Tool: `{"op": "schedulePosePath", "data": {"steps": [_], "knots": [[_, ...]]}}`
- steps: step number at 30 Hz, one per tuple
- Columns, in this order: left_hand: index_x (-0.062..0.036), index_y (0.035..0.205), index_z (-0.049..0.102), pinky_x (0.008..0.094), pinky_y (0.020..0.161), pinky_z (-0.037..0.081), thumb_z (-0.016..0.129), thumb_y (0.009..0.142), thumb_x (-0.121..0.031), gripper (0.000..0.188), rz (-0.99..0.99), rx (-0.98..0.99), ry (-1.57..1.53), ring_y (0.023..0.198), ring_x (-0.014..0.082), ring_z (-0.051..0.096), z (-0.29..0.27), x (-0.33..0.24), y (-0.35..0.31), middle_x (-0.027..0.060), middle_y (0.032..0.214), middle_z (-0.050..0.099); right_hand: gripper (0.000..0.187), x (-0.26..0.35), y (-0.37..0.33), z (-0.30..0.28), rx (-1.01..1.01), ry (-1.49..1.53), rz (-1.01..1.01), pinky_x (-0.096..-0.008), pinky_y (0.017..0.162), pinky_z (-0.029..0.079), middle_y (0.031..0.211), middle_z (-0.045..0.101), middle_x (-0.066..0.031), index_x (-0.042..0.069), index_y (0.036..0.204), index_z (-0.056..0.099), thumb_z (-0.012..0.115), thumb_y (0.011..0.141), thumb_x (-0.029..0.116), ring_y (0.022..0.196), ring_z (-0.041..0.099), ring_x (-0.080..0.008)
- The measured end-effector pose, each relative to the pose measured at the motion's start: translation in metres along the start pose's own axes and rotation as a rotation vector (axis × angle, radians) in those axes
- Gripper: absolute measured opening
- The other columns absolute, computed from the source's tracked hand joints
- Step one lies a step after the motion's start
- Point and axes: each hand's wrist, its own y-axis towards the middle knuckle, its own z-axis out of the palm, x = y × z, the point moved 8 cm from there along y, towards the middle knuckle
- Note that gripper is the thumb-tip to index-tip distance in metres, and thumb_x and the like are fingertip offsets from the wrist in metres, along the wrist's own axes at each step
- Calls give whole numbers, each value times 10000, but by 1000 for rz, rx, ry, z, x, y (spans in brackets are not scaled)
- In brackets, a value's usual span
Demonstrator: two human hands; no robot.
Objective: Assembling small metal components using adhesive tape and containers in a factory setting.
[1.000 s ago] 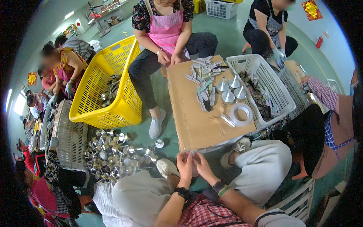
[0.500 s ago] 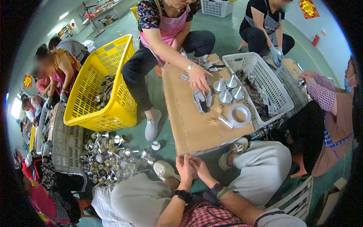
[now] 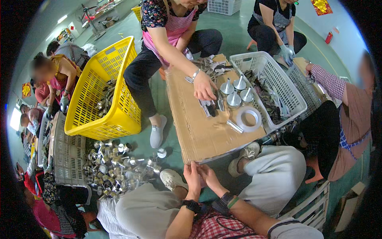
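My left hand [image 3: 192,178] and my right hand [image 3: 209,177] are close together over my lap, at the near corner of a cardboard sheet [image 3: 199,141]. The fingers of both are curled and pressed inward; whatever lies between them is hidden. On the cardboard stand several round metal discs with upright stems [image 3: 234,99]. In front of them are a wide roll of clear tape [image 3: 258,118] and a slim metal rod-like piece [image 3: 234,126]. Across from me, a co-worker's hand [image 3: 203,87] reaches down to a small cluster of dark and pale flat pieces [image 3: 211,108].
A grey-white crate [image 3: 292,85] of flat metal pieces adjoins the cardboard on the right. Left stands a large yellow crate [image 3: 133,119]. Many stemmed metal parts [image 3: 115,169] are heaped on the floor beside my leg. Co-workers sit on both sides, with a white slatted crate [image 3: 308,211] near my right.
The view has shifted slightly. The co-worker's hand across from me has come down onto the flat pieces. At the right, another person's arm has moved away toward the back. My hands stay together.
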Motion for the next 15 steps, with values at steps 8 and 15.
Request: {"op": "schedulePosePath", "data": {"steps": [8,15], "knots": [[-25,946,524,249,677,399,475,929,-225,206,-19,23,34,753,97,485,-1,6,1,8,833,542,252,-7,1,0,-3,39,-8,-237,755,415,933,580,-36,2,1005,546,509,926,239,863,506,-90],[-19,808,484,242,655,414,490,924,-187,204,29,-13,16,723,99,504,-8,8,5,34,766,543,277,4,-3,4,16,10,4,-237,775,417,960,583,-33,-1,1049,549,511,925,244,884,510,-95]]}}
